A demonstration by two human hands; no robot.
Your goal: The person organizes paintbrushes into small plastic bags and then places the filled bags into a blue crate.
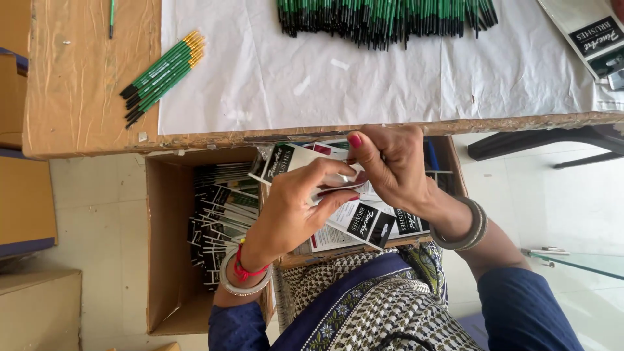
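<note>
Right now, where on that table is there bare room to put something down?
The white sheet is bare in its middle, between the big brush pile at the far edge and the near table edge. The brown paper left of the small brush bundle is free too. Crowded: the box of packets, and where both hands hold a packet.

Flat brush pack (292,159), white card w/ black label panel & clear sleeve, was held tilted in both hands, just below the surface edge, over an open box. Its near end was pinched betw. fingers; contents partly hidden.
</note>
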